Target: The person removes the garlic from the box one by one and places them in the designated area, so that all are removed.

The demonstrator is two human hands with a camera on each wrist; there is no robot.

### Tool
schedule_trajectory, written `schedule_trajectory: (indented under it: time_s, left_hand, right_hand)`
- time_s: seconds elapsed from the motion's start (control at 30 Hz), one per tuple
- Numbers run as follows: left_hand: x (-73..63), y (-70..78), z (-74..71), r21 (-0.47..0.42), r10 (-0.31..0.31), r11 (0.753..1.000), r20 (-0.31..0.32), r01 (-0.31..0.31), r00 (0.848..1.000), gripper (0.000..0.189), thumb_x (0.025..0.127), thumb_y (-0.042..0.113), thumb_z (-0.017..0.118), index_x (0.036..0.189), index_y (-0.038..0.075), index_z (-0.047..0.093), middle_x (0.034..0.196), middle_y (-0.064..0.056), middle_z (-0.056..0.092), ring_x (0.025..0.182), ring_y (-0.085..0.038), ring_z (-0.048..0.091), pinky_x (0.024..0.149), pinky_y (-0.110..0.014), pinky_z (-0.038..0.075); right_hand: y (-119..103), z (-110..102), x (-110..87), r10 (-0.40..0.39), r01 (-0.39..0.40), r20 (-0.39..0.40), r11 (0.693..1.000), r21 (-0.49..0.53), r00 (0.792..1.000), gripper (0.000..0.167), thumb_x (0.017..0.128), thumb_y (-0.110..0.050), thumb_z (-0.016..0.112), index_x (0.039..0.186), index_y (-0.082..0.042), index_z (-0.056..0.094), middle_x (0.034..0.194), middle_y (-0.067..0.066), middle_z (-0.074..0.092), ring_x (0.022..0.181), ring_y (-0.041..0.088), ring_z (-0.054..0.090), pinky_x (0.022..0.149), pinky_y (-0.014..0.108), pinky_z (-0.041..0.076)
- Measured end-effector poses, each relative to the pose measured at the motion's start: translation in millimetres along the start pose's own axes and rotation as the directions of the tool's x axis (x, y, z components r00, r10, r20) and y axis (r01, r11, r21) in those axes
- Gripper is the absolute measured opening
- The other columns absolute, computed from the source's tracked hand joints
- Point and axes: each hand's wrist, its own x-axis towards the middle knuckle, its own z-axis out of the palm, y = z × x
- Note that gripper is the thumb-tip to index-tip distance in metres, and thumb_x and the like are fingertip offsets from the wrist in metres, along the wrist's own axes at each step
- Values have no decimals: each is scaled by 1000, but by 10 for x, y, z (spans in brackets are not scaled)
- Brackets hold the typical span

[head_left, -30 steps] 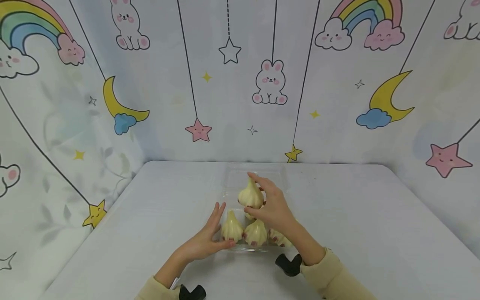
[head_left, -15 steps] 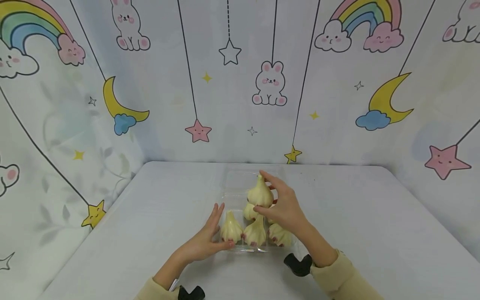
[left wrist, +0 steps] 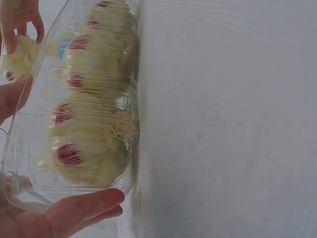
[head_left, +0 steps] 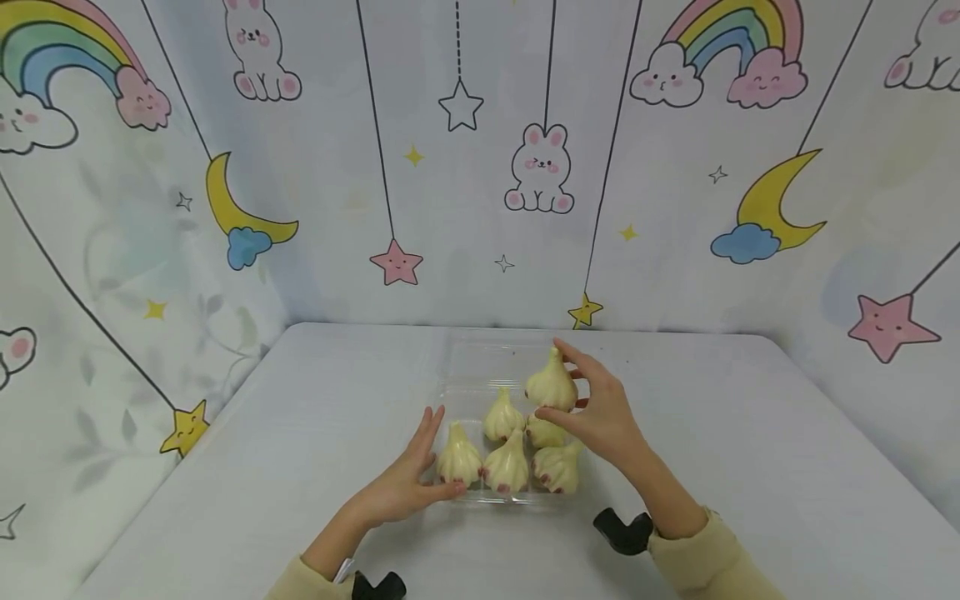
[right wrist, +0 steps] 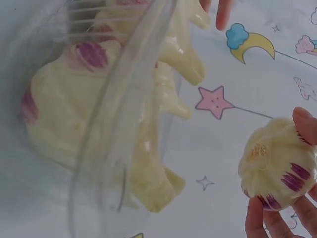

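In the head view my right hand (head_left: 603,415) grips a pale garlic bulb (head_left: 552,382) above the back right of a clear plastic box (head_left: 517,501). The right wrist view shows the fingers around this bulb (right wrist: 278,163), with its purple-red marks and root tuft facing the camera. My left hand (head_left: 401,483) touches the box's left side, its fingers straight and its thumb along the front corner. More garlic bulbs sit in the box: a front left bulb (head_left: 459,457), a front middle bulb (head_left: 507,464), a front right bulb (head_left: 557,468) and two behind.
The box's clear lid (head_left: 491,360) lies open behind it. Around it spreads a white table (head_left: 315,400), backed by a patterned cloth (head_left: 465,200). Black wrist mounts (head_left: 624,531) sit at both sleeves.
My right hand has carried the garlic bulb rightward, from over the box's middle to its right side. Back-row bulbs show more fully now. The left hand has barely moved.
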Motion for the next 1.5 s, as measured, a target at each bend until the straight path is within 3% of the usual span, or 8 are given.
schedule_trajectory:
  time_s: [0.4,0.93,1.5]
  left_hand:
    - [-12,10,-27,-3,-17,1000,-13,17,1000,98,83,24,69,148,19,-5,147,-19,-22,124,-54,26,94,-59,33]
    - [2,-42,-23,-14,-1,1000,8,2,1000,98,84,25,68,148,20,-6,147,-18,-23,124,-55,23,95,-59,32]
    - [9,-1,-38,-26,0,1000,5,0,1000,98,84,24,68,148,20,-5,147,-18,-22,124,-55,24,96,-59,30]
  right_hand:
    - [171,-188,-40,25,-26,-40,999,-24,999,83,66,-4,81,138,-10,40,124,14,49,102,32,51,67,46,53]
    - [499,-317,-83,48,-55,-81,995,-85,996,81,66,-1,80,137,-4,41,130,20,46,101,37,51,65,45,53]
    - [747,-334,-13,186,-191,-57,975,-117,981,80,63,-1,81,132,-1,41,120,28,50,101,45,54,76,53,48]
